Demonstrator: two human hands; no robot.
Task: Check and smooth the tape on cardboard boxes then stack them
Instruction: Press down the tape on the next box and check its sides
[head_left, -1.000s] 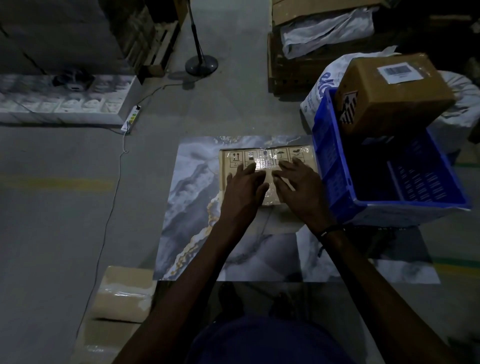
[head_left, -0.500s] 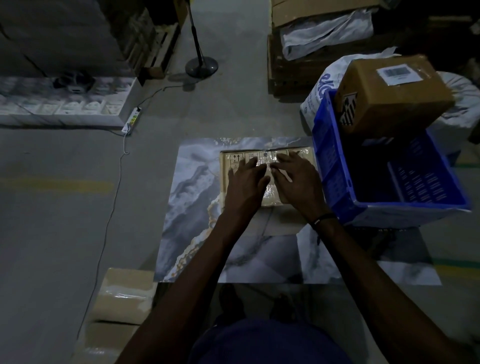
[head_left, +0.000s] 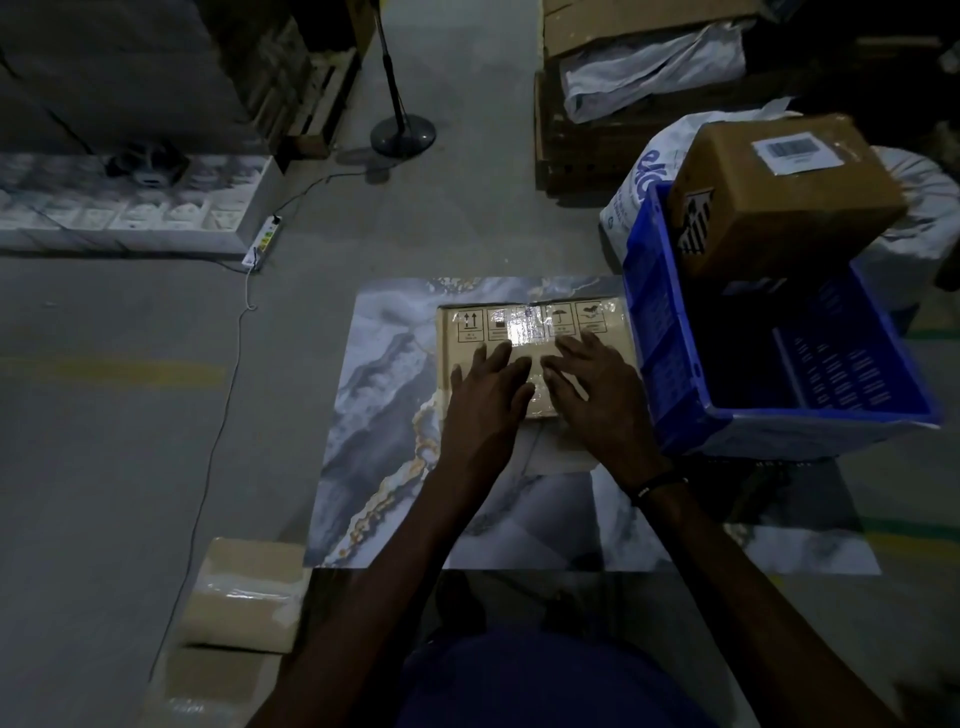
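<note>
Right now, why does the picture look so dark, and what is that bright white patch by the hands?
Head view: dim room, corners fading to black; the white patch is glare off shiny tape on the cardboard box; both hands look slightly blurred; wide lens bends the edges.

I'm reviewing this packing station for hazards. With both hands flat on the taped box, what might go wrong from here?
1. The brown box sits tilted on the blue crate rim, right beside the right hand; a bump may topple it.
2. Dim light and glare on the tape may hide wrinkles under the left hand.
3. The flat box could slide on the glossy marble sheet when pushed.
</note>
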